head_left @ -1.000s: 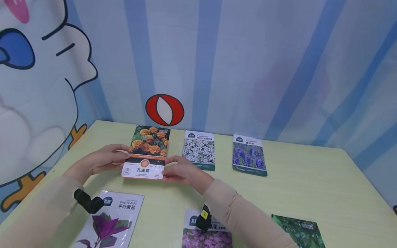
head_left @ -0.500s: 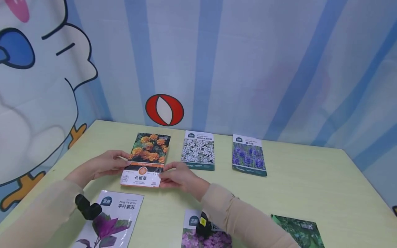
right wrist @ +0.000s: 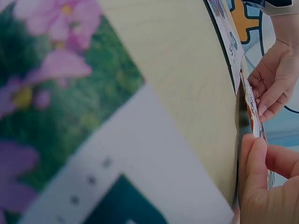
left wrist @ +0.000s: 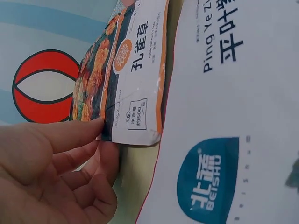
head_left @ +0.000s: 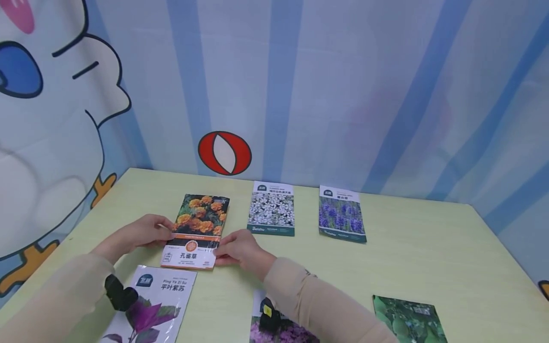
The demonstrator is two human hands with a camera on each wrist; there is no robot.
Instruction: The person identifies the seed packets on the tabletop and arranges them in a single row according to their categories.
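Observation:
Both hands hold a marigold seed packet [head_left: 201,216], black and white with orange flowers and an orange stripe. My left hand [head_left: 143,234] pinches its left edge; in the left wrist view the thumb lies on the printed face and the other fingers curl beneath. At the opposite edge, near the lower corner, my right hand [head_left: 245,250] pinches it between thumb and fingers. The right wrist view catches the packet [right wrist: 252,109] nearly edge-on, low over the table. Just in front of it lies a white packet with a purple-leaved plant [head_left: 169,300], partly under the left wrist.
Right of the marigolds lie a white-flower packet [head_left: 272,207] and a lavender packet [head_left: 341,213]. A pink-flower packet [head_left: 293,333] is partly hidden under the right sleeve; a green-leaf packet [head_left: 409,319] lies front right. A striped blue backdrop [head_left: 326,95] rises behind the table [head_left: 429,247].
Both hands have drawn the marigold packet back from the table's far edge, closer to the purple-leaf packet, holding it throughout. The other packets keep their places.

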